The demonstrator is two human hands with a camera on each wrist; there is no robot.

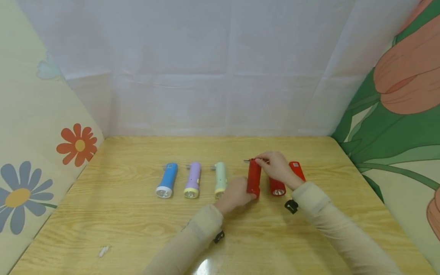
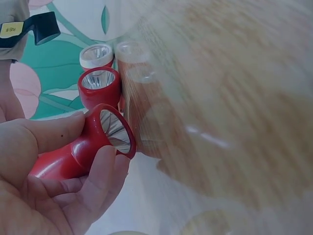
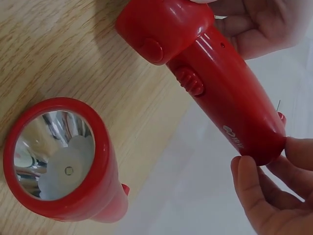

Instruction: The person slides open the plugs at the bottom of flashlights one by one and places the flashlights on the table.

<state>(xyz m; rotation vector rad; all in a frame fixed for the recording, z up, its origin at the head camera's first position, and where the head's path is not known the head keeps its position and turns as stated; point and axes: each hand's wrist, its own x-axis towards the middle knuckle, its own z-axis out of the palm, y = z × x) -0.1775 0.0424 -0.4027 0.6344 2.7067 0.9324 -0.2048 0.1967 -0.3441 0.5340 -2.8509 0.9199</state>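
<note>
Both hands hold one red flashlight (image 1: 254,177), seen just left of the other red ones in the head view. My left hand (image 1: 235,194) grips its lamp end; in the left wrist view thumb and fingers (image 2: 100,178) close around the red head beside the lens. At the tail end, my right hand (image 1: 276,166) pinches the body between thumb and fingers. Metal prongs (image 1: 246,160) stick out leftward near that end. The right wrist view shows a ridged slide switch (image 3: 189,81) on the body. A second red flashlight (image 3: 110,161) lies on the table close by.
Left of the hands, blue (image 1: 168,175), purple (image 1: 194,175) and mint green (image 1: 220,173) flashlights lie in a row, lenses toward me. Another red flashlight (image 1: 296,170), white-rimmed in the left wrist view, lies farthest right. A white scrap (image 1: 103,251) is near the table's front left.
</note>
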